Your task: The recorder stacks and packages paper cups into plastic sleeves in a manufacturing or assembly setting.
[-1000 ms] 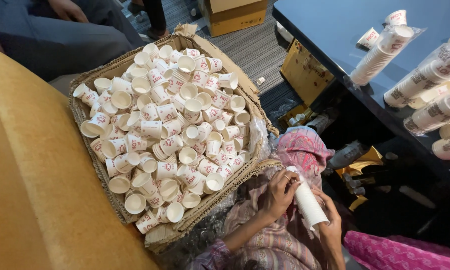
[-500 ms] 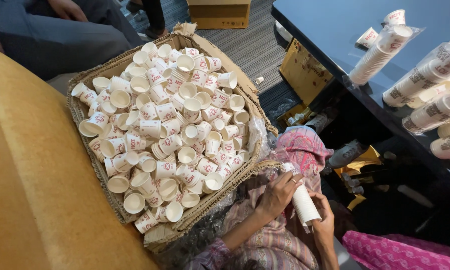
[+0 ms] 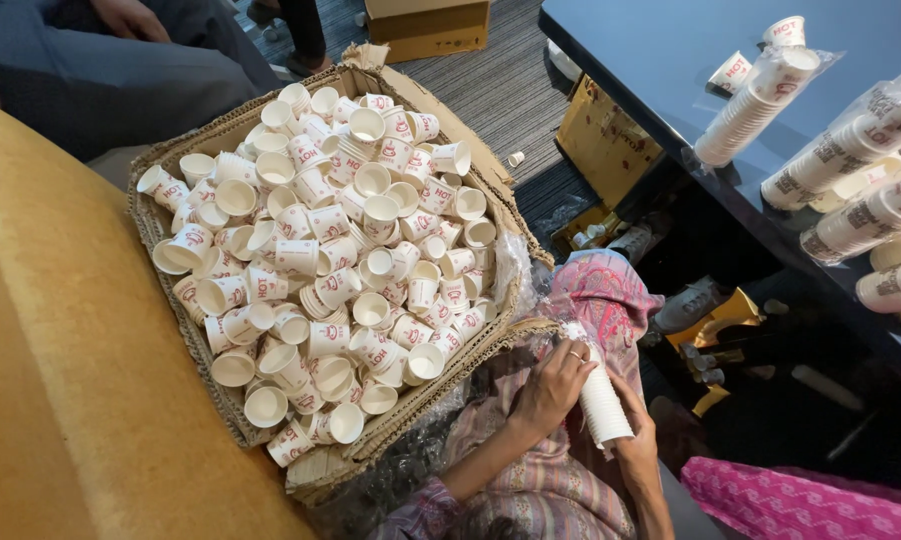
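— Over on the left, what's that tan slope?

— Looks like a sofa arm or cushion (image 3: 60, 380), and propped against it sits a wide cardboard box (image 3: 475, 150), its flaps torn and folded out. It's heaped with loose paper cups (image 3: 320, 260), white with red print, lying every which way, some on their sides, some mouth up.

— And the hands?

— Just off the box's lower right corner, over the person's lap. The left hand (image 3: 550, 385) is curled over the upper part of a stack of white cups (image 3: 602, 400), fingers wrapped round it, a ring on one finger. The right hand (image 3: 638, 445) cups the lower end of the same stack from underneath, fingers closed around it. So both have hold of that one stack, which lies tilted, top end pointing up toward the box corner. A bit of clear plastic wrap (image 3: 515, 275) is crumpled between the box and the hands.

— Further right?

— A dark table (image 3: 650, 70), with wrapped sleeves of cups (image 3: 750, 105) lying along its right edge and two single cups near the far corner. Below it, on the floor, some yellow card and clutter I can't make out. Pink patterned cloth (image 3: 790, 500) at the bottom right.
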